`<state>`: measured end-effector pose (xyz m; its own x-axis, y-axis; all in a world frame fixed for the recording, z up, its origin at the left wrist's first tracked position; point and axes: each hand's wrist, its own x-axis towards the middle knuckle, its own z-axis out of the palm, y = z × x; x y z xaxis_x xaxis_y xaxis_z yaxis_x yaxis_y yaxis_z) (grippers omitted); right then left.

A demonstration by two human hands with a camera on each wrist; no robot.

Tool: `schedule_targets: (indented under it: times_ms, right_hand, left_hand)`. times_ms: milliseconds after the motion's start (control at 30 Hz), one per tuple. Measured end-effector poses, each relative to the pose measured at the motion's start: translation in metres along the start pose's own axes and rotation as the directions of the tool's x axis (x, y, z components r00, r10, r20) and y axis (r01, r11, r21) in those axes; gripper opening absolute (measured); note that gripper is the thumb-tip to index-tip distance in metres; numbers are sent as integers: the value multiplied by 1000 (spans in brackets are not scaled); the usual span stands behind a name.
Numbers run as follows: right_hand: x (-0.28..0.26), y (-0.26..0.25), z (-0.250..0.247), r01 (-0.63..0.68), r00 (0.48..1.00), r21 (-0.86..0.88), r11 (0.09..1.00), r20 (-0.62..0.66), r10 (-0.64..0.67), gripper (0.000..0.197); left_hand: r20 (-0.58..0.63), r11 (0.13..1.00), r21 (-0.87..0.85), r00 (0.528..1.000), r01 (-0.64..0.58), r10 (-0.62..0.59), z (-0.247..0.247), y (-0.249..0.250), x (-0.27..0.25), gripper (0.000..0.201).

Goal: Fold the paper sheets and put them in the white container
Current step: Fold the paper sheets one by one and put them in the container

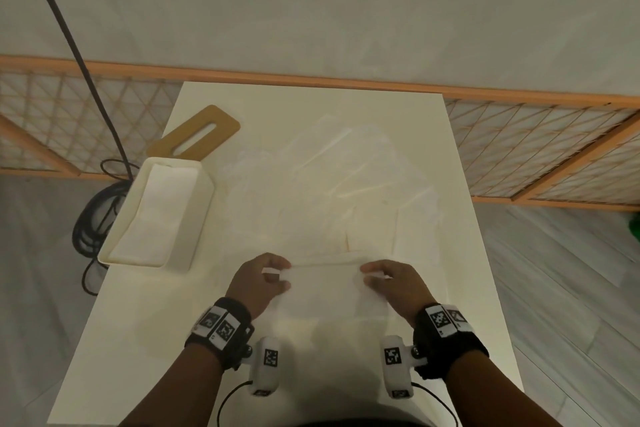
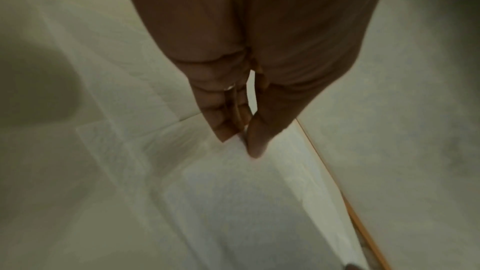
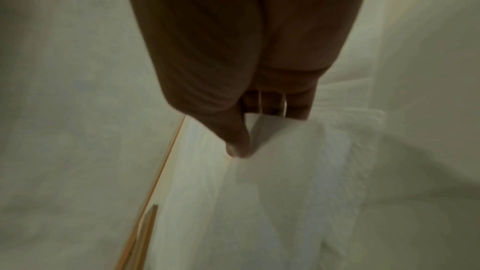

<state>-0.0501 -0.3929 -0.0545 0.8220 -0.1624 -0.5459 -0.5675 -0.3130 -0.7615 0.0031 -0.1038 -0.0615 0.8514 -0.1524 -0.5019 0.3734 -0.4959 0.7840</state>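
Two hands, left hand (image 1: pixel 258 282) and right hand (image 1: pixel 394 282); fingers pinching the paper sheet's (image 1: pixel 325 288) opposite corners.

We see bare forearms, each with a black wrist band carrying white tags printed with black square-code markers. A white, rounded camera pod with its own marker hangs off each band, and a thin black cable trails from each pod toward the bottom edge. The left hand (image 1: pixel 258 282) and right hand (image 1: pixel 394 284) wear no gloves; the left wrist view shows a ring (image 2: pixel 230 87) on one finger.
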Motion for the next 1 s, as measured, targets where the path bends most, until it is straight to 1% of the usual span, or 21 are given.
schedule_targets:
  times_ms: [33, 67, 133, 200, 233, 300, 367, 400, 500, 533, 600, 667, 700, 767, 800, 833, 867, 900, 933, 1000]
  right_hand:
    - [6, 0, 2, 31, 999, -86, 996, -31, -34, 19]
    - [11, -2, 4, 51, 997, -132, 990, -57, -59, 24]
    - [19, -8, 9, 97, 989, -236, 967, -85, -120, 33]
    - [29, -9, 13, 146, 981, -391, 909, -58, -183, 45]
    - [33, -9, 14, 155, 982, -454, 878, -28, -188, 51]
    - [38, -8, 16, 146, 988, -545, 826, 40, -148, 59]
    - [41, -8, 16, 143, 990, -629, 764, 79, -120, 58]
    - [42, -9, 17, 150, 988, -656, 740, 77, -132, 55]
    - [43, -10, 18, 175, 980, -667, 724, 47, -193, 35]
    - [44, -9, 18, 176, 979, -665, 725, 41, -200, 29]
    - [45, -9, 16, 166, 980, -642, 749, 22, -199, 20]
    - [46, -10, 12, 164, 980, -551, 818, -4, -199, 17]
    - [46, -10, 10, 163, 981, -488, 857, -15, -195, 16]
    - [44, -10, 5, 143, 987, -348, 926, -22, -161, 16]
    - [43, -10, 3, 116, 992, -235, 965, -15, -123, 17]
    - [42, -9, 1, 81, 997, -87, 993, -3, -81, 18]
    - [40, -9, 1, 45, 999, 57, 997, 12, -46, 18]
    - [38, -8, 0, 27, 999, 153, 988, 19, -30, 18]
    - [37, -6, -1, 30, 999, 184, 982, 12, -33, 17]
    - [38, -1, -1, 47, 999, 155, 987, -19, -44, 14]
  left_hand:
    - [-34, 999, 28, 999, -18, 19, 2, 1, 1, 34]
    - [-65, 997, 65, 997, -43, 47, 4, 3, 3, 39]
    - [-84, 982, 166, 991, -91, 106, 8, 4, 7, 48]
    - [-40, 947, 290, 986, -141, 159, 12, 1, 13, 54]
    - [-3, 925, 346, 986, -156, 167, 14, -1, 16, 57]
    - [58, 881, 447, 988, -155, 145, 18, -3, 20, 58]
    - [64, 829, 542, 990, -139, 124, 22, -1, 22, 56]
    - [54, 803, 581, 991, -134, 126, 23, 0, 23, 52]
    - [26, 718, 679, 983, -152, 183, 24, 7, 25, 39]
    - [21, 703, 695, 982, -149, 188, 23, 9, 26, 34]
    - [13, 708, 694, 985, -131, 170, 20, 10, 28, 27]
    - [18, 755, 646, 992, -108, 126, 16, 9, 32, 25]
    - [23, 797, 597, 995, -95, 101, 13, 9, 33, 26]
    - [46, 895, 438, 996, -84, 72, 7, 8, 33, 30]
    - [59, 934, 346, 995, -91, 75, 4, 8, 33, 31]
    - [69, 962, 255, 994, -99, 84, 1, 8, 32, 31]
    - [74, 981, 168, 993, -100, 88, -2, 9, 31, 31]
    - [77, 992, 87, 993, -96, 90, -5, 10, 30, 32]
    - [77, 996, 25, 993, -91, 89, -6, 9, 30, 34]
    - [59, 997, -25, 995, -78, 79, -6, 6, 30, 36]
